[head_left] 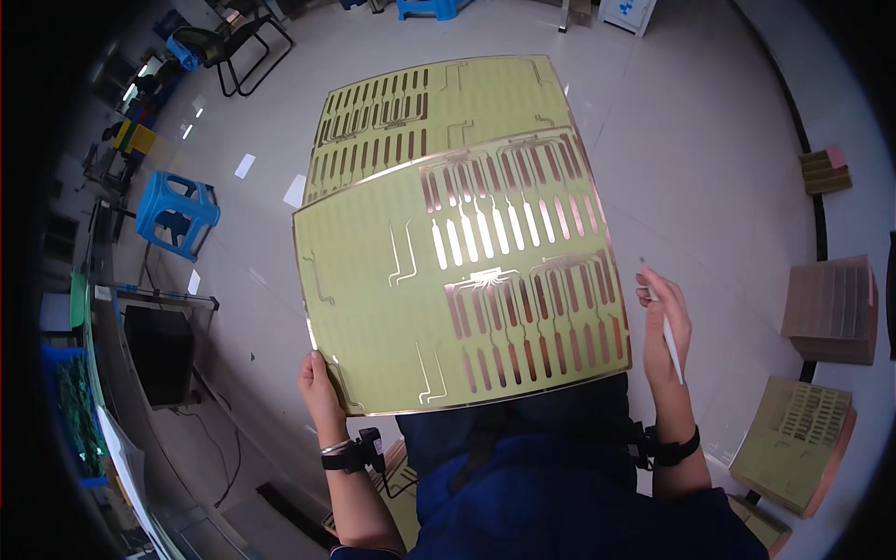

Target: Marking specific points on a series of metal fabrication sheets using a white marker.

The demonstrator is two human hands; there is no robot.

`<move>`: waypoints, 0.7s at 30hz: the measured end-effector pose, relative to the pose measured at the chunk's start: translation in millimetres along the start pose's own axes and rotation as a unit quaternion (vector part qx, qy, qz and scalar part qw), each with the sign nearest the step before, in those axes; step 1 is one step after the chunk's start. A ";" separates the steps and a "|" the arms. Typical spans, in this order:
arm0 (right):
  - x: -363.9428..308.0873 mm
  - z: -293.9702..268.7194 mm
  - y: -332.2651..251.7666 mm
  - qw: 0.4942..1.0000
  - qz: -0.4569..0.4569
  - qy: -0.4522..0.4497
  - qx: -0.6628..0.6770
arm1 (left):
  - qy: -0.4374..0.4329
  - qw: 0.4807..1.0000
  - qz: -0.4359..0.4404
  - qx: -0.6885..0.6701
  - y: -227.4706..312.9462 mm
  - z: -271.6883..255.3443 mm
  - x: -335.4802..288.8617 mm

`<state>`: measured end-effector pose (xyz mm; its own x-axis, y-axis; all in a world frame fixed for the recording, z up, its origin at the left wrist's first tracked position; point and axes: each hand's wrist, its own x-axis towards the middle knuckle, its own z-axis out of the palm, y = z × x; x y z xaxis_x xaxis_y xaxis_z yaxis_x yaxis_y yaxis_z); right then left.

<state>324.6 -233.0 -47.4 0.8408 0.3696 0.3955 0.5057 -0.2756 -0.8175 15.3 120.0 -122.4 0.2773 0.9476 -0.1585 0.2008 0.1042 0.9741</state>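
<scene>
Yellow-green flexible circuit sheet [467,299], patterned with copper slots and traces, is held up in front of the body in the head view; its long axis runs left to right, tilted slightly up toward the right; a second like sheet [439,103] is seen behind and above it, partly covered. The lower left corner is pinched by the left hand [320,387], thumb on the face, remaining fingers hidden behind the sheet; the right hand [665,327] stands just beside the right edge, fingers curled about a white pen [670,341], whether the edge is touched cannot be told. The sheet lies between both hands, left hand the nearer and the only sure grip. Stacks of similar sheets [793,443] are noted on the floor at right; a blue stool [175,213] at left.
</scene>
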 end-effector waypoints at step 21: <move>9.3 61.5 -16.6 0.979 -0.116 -0.163 0.032 | 0.035 0.963 0.123 0.237 14.4 17.8 -7.6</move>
<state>312.1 -170.5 -56.0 0.5932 0.6825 0.4269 0.6531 -0.0979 -0.7509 32.7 109.0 -110.0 0.3100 0.9459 0.0954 0.5489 -0.2600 0.7945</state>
